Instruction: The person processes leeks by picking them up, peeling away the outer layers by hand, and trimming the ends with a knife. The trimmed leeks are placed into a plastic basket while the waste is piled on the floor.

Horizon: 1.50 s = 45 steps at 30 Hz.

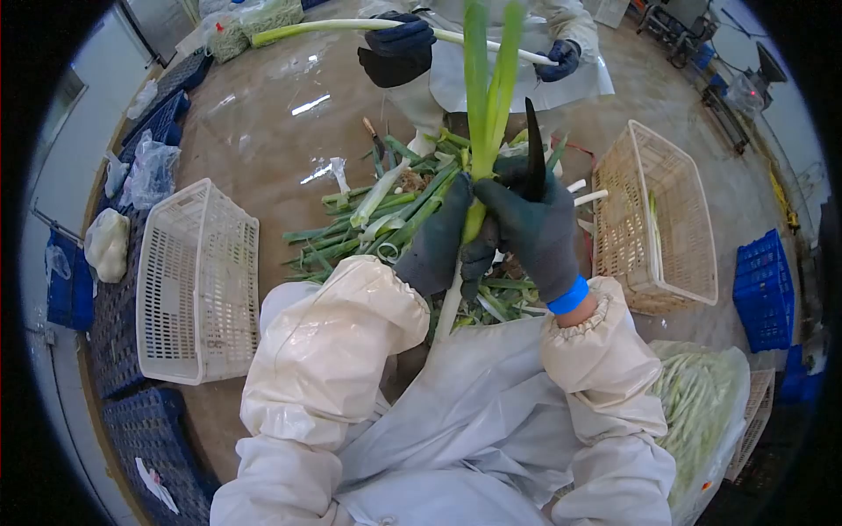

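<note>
This was a vegetable workroom: leeks (381, 206) lay heaped on the wet floor (246, 131), white baskets (197, 289) stood left and right, blue pallets (158, 438) lay at left, a clear bag of greens (702, 394) sat near right, and 2 people wore white aprons (456, 394) and gloves (548, 237).

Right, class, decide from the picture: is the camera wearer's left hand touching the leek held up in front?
Touching. The head view shows the gloved left hand closed around the leek, glove against its stalk with no gap.
</note>
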Available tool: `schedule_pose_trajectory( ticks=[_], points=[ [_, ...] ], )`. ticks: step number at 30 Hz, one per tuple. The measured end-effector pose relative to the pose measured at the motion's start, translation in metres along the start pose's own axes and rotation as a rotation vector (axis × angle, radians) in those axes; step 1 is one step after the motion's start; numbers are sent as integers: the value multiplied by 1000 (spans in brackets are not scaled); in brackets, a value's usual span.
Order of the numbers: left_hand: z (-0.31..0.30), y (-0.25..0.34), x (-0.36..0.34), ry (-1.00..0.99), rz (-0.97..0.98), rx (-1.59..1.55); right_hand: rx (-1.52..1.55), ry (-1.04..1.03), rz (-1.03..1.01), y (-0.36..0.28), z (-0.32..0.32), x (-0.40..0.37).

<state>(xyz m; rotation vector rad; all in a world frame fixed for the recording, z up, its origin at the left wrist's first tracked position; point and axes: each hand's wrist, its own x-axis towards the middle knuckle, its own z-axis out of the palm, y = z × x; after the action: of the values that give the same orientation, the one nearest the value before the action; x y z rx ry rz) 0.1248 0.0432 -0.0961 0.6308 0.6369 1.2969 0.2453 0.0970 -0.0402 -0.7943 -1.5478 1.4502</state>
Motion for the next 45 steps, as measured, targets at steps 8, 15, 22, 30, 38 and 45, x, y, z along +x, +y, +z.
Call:
schedule_pose_trajectory(
  ticks=[8,15,22,30,38,45],
  points=[
    [9,0,-2,184,46,170,-304,-34,-137,15,-4,3],
    [12,6,-3,138,139,142,-332,57,-287,7,5,-1],
    [-2,-1,3,276,156,290,-380,5,-247,10,2,-5],
    [20,12,-4,408,331,415,-76,177,-84,5,10,-12],
    [10,7,3,601,363,525,-29,184,-230,-13,-22,19],
    [0,-21,12,638,656,1143,-94,190,-148,-14,-20,8]
  ],
)
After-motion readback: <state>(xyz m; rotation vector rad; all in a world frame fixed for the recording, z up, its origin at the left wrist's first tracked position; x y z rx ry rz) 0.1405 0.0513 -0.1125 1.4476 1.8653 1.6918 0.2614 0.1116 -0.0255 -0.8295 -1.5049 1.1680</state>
